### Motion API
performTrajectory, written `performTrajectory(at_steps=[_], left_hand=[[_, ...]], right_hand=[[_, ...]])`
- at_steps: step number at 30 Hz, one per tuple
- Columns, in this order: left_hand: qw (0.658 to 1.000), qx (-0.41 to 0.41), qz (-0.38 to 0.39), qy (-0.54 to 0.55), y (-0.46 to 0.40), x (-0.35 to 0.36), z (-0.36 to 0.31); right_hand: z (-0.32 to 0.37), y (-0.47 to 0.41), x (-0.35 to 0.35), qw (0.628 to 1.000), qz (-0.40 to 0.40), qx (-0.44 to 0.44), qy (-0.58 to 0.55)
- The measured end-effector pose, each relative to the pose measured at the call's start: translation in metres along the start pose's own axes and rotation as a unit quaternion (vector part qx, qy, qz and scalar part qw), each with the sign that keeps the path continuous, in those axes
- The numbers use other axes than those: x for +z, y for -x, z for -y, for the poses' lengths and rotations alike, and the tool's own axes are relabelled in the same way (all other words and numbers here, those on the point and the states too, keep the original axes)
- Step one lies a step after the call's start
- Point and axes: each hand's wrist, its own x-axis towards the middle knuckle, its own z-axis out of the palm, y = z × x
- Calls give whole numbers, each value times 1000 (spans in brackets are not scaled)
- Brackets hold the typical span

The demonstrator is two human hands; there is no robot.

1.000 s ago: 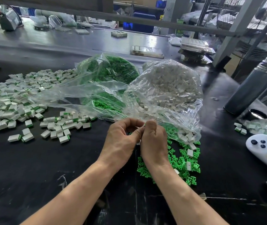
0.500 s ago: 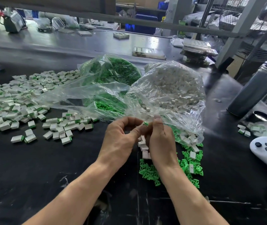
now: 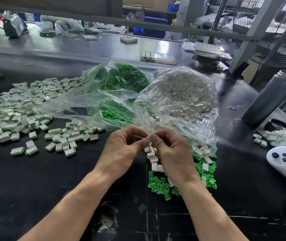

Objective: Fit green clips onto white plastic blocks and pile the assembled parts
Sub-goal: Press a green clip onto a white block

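Two clear bags, green clips (image 3: 121, 79) and white blocks (image 3: 182, 94), are lying behind a spread of assembled parts (image 3: 13, 115). Left hand (image 3: 123, 150) and right hand (image 3: 171, 153) are pinching one small piece (image 3: 149, 136) between meeting fingertips, above loose clips (image 3: 157, 185).

Factory assembly bench, by my reckoning. My black worktable (image 3: 34, 185) heaped with assembled parts (image 3: 8, 115), bulk bags of green clips (image 3: 121, 79) and white blocks (image 3: 182, 94). Behind: steel racking (image 3: 253, 32), blurred, probably blue bins (image 3: 156, 25).
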Motion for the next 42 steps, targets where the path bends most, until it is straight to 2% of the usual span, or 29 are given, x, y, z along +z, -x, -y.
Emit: performTrajectory(at_steps=[3, 7, 11, 17, 20, 24, 27, 30, 36, 42], left_hand=[[992, -34, 1, -122, -5, -15, 3], [944, -76, -71, -314, -13, -44, 6], [899, -94, -150, -401, -21, -67, 7], [865, -85, -225, -440, -21, -78, 5], [877, -44, -219, -426, -19, -67, 1], [918, -2, -118, -379, -12, -35, 4], [926, 44, -49, -372, -9, -13, 8], [923, 70, -11, -379, -9, -1, 10], [915, 79, -16, -394, -9, 6, 9], [922, 40, -10, -384, -9, 3, 7]], right_hand=[[-2, 0, -2, 999, 2, 11, 30], [-6, -1, -12, 997, -16, 32, 72], [-9, -6, -24, 990, -22, 52, 126], [-11, -10, -38, 983, -14, 85, 165], [-11, -12, -44, 977, -3, 102, 186], [-10, -13, -46, 976, 6, 115, 187], [-8, -12, -43, 977, 2, 107, 182], [-8, -10, -39, 977, 1, 99, 188], [-5, -8, -34, 976, 5, 92, 195], [-3, -9, -39, 968, 13, 122, 217]])
